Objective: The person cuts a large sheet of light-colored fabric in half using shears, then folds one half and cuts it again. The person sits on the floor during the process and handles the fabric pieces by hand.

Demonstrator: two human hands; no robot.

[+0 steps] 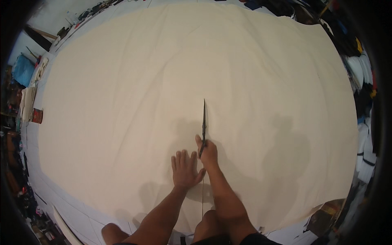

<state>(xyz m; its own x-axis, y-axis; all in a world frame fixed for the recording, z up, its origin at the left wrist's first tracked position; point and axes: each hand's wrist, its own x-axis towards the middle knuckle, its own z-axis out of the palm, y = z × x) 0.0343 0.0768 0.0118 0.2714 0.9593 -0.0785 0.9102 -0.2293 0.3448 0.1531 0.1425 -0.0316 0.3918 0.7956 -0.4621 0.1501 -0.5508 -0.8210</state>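
A wide sheet of cream cloth (122,81) lies spread over the floor, with soft wrinkles running across it. My right hand (210,155) grips the handles of a pair of dark scissors (204,116), whose blades point away from me over the cloth. Behind the scissors, a straight cut (203,196) runs back toward my knees. My left hand (185,170) rests flat on the cloth just left of the cut, fingers spread and thumb near my right wrist. Whether the lower blade is under the cloth is hard to see.
Pale floor tiles (77,204) border the cloth. At the left edge are a blue bag (23,70), a small red tin (37,115) and folded cloth (27,104). White bundles (366,163) and dark fabric piles line the right side. My knee (113,233) is at the near edge.
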